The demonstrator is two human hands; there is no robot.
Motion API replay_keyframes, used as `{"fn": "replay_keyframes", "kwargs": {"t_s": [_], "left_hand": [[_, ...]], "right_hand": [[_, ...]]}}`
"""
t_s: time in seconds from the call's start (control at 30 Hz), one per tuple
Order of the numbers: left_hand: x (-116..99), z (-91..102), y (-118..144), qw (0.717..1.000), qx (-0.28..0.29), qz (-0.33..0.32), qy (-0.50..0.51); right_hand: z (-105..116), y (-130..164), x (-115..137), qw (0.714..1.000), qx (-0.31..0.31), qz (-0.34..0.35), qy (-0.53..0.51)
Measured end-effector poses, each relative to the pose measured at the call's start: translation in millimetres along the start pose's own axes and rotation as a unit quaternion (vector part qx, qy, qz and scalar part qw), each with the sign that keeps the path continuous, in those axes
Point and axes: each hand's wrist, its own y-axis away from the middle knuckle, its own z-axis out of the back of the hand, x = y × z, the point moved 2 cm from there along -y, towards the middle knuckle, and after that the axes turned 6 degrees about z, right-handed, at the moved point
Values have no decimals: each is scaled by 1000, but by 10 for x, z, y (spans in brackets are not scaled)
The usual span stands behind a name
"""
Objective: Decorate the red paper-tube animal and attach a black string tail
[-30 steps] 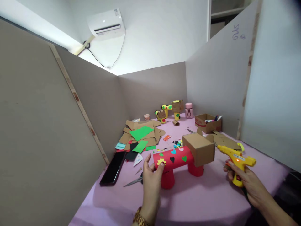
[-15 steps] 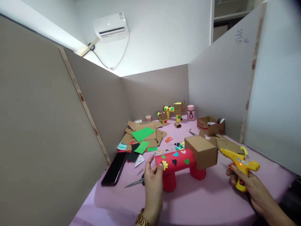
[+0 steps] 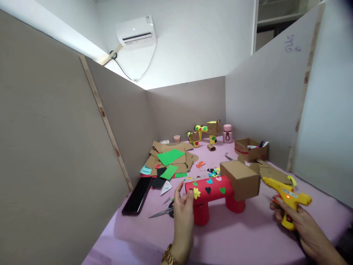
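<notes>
Tube of red paper runs crosswise, its left end clasped by the nearer left hand, while the right hand, apart, grips a yellow plastic glue gun.

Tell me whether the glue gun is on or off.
On, it seems: a small orange-red light glows on the yellow glue gun.

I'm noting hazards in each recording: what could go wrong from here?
The glue gun in the right hand shows a lit light, so its nozzle may be hot and could drip on the nearby cardboard box or burn skin.

The scissors lie partly hidden behind the left hand, which might knock them.
</notes>
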Motion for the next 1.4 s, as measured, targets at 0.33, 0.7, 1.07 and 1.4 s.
{"fn": "replay_keyframes", "kwargs": {"t_s": [0.33, 0.7, 1.07, 1.4], "left_hand": [[-40, 58, -45, 1000, 11, -9, 6], [34, 221, 57, 982, 26, -99, -161], [97, 411, -56, 959, 33, -149, -240], [84, 552, -363, 982, -79, -78, -151]], "right_hand": [[-51, 55, 65, 1000, 1, -7, -10], [-27, 27, 69, 1000, 0, 7, -9], [-41, 31, 89, 1000, -5, 4, -21], [21, 44, 47, 999, -31, -40, -16]]}}
